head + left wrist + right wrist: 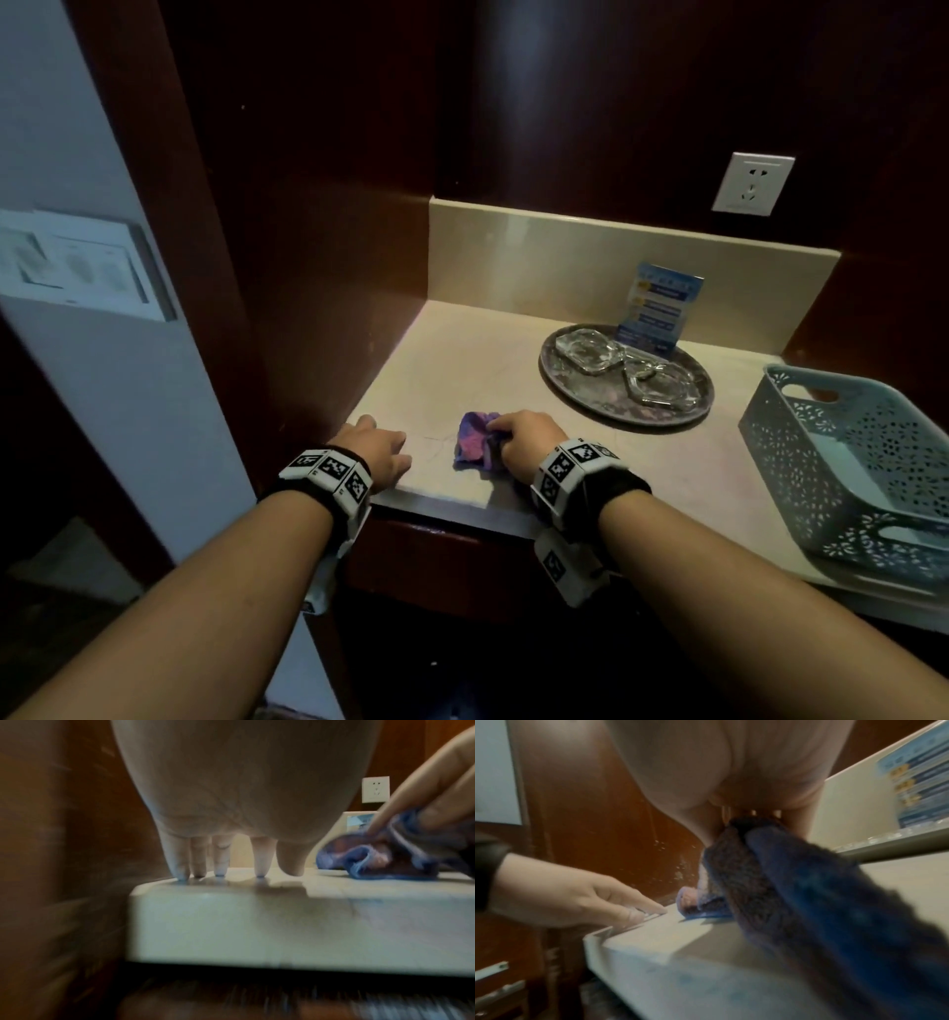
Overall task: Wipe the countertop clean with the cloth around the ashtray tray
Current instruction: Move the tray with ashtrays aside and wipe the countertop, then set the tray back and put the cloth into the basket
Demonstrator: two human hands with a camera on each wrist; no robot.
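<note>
A crumpled blue and purple cloth (pixel 475 440) (pixel 372 860) (pixel 795 892) lies on the pale stone countertop (pixel 462 370) near its front edge. My right hand (pixel 518 442) (pixel 731 780) grips the cloth from the right, fingers curled into it. My left hand (pixel 377 449) (pixel 231 801) (pixel 582 900) rests on the counter's front left corner, straight fingertips touching the surface, a short way left of the cloth. The round metal tray (pixel 624 377) with two glass ashtrays (pixel 590 347) sits at the back right, apart from the cloth.
A blue leaflet (pixel 657 313) stands at the tray's far edge. A teal perforated plastic basket (pixel 847 462) fills the counter's right end. A dark wooden wall closes the left side, a low backsplash (pixel 565 262) and wall socket (pixel 752 182) the rear.
</note>
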